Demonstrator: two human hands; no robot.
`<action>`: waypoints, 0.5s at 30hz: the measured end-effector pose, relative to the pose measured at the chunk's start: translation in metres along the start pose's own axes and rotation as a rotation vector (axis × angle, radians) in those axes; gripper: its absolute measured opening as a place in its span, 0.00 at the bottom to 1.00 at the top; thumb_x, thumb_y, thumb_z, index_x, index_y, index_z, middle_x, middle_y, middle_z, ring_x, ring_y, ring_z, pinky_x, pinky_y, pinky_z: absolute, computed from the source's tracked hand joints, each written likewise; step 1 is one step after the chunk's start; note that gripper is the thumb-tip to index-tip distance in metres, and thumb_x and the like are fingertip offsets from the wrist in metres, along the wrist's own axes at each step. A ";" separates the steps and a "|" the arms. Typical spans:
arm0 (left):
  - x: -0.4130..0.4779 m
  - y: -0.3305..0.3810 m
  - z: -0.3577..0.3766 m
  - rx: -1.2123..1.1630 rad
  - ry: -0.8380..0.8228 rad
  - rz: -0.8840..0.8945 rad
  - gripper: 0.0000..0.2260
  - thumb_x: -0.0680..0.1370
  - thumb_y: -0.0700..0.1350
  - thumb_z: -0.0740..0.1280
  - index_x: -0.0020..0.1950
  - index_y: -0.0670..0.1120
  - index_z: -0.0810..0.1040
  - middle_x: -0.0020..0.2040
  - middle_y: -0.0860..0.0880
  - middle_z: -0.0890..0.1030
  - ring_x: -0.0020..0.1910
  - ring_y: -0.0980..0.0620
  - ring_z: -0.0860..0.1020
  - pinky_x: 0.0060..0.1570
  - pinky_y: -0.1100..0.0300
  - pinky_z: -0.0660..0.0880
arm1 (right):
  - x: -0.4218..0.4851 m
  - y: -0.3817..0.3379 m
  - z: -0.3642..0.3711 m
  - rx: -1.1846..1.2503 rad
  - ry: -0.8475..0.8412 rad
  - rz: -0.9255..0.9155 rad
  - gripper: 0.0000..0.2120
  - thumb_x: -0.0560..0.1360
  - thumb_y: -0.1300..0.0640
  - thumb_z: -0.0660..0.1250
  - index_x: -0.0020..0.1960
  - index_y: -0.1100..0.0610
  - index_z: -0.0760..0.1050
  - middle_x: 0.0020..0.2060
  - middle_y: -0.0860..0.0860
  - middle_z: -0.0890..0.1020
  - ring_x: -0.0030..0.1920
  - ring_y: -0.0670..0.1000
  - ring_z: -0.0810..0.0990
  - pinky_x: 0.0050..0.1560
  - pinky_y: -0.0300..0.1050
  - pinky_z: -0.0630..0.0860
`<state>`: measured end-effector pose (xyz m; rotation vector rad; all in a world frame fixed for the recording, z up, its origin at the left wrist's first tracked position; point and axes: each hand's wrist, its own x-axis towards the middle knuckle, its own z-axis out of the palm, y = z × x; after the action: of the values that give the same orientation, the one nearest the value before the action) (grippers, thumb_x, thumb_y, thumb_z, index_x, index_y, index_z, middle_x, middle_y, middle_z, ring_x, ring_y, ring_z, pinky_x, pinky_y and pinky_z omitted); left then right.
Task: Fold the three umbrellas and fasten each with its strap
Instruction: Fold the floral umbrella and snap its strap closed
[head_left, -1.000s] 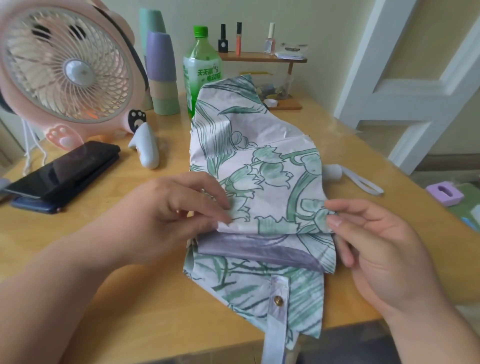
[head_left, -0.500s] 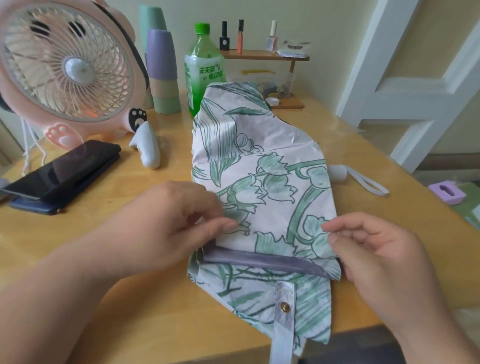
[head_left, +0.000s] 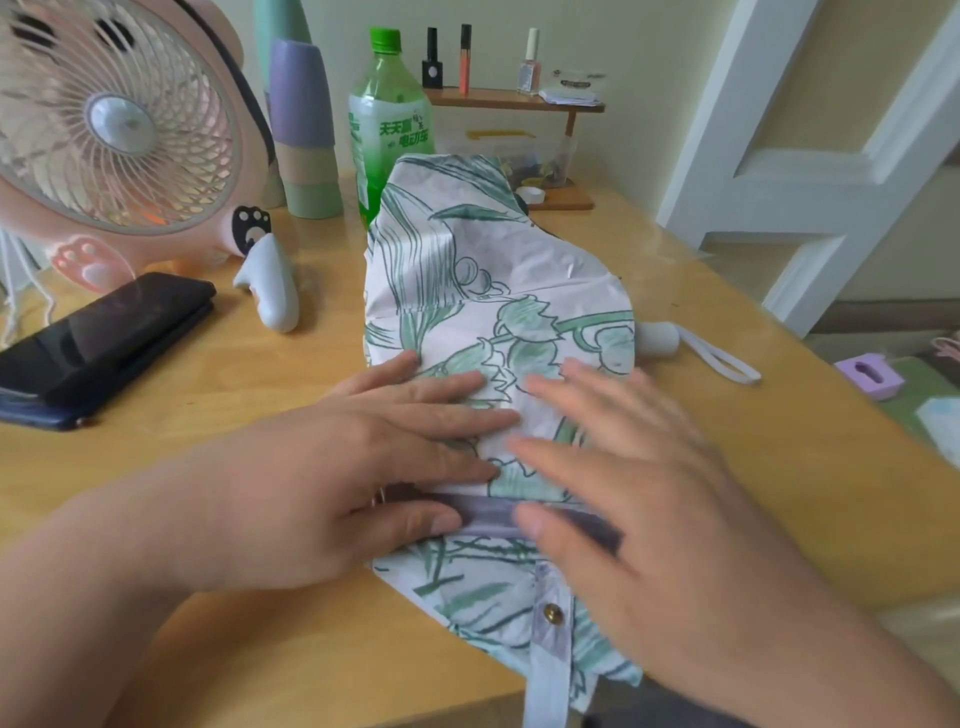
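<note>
A white umbrella (head_left: 483, 291) printed with green leaves lies collapsed lengthwise on the wooden table (head_left: 249, 415). Its canopy is folded flat, showing a grey inner edge near me. My left hand (head_left: 363, 467) presses flat on the canopy's left part, fingers straight. My right hand (head_left: 639, 478), blurred, lies flat on its right part. The strap (head_left: 548, 649) with a brass snap hangs over the table's front edge. The umbrella's white handle (head_left: 657, 338) with a wrist loop sticks out to the right.
A pink fan (head_left: 109, 130) stands at the back left, with a dark phone (head_left: 98, 338) and a white remote (head_left: 270, 286) before it. Stacked cups (head_left: 304, 130), a green bottle (head_left: 387, 119) and a small shelf (head_left: 514, 98) with nail polish line the back. A white door (head_left: 831, 156) is at right.
Both hands let go of the pinched canopy edge and now lie flat on the fabric, pressing it down. The canopy lies flatter on the table.
</note>
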<state>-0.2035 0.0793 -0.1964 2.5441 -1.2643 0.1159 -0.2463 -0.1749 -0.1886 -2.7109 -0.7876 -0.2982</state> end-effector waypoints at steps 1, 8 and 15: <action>0.000 0.000 0.001 -0.008 -0.009 0.015 0.20 0.83 0.57 0.61 0.75 0.57 0.73 0.79 0.62 0.63 0.81 0.57 0.55 0.78 0.48 0.48 | 0.003 -0.004 0.004 -0.003 -0.090 -0.040 0.27 0.82 0.35 0.52 0.76 0.43 0.69 0.81 0.40 0.60 0.81 0.40 0.49 0.80 0.48 0.45; -0.015 -0.013 0.000 -0.154 0.001 -0.059 0.19 0.80 0.66 0.61 0.70 0.65 0.74 0.68 0.74 0.72 0.72 0.70 0.66 0.79 0.60 0.51 | -0.023 0.010 0.021 -0.153 -0.301 0.028 0.35 0.83 0.33 0.43 0.64 0.49 0.84 0.68 0.45 0.79 0.68 0.44 0.78 0.61 0.49 0.80; -0.012 -0.005 -0.011 -0.059 0.206 -0.098 0.12 0.80 0.63 0.64 0.58 0.60 0.81 0.39 0.69 0.81 0.37 0.67 0.79 0.59 0.53 0.78 | 0.001 0.004 -0.058 -0.047 -0.283 0.286 0.37 0.65 0.18 0.37 0.55 0.33 0.75 0.50 0.23 0.77 0.50 0.31 0.77 0.51 0.32 0.76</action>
<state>-0.2064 0.0943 -0.1896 2.4649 -1.0490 0.3055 -0.2504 -0.1972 -0.1355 -2.8987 -0.4536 0.1364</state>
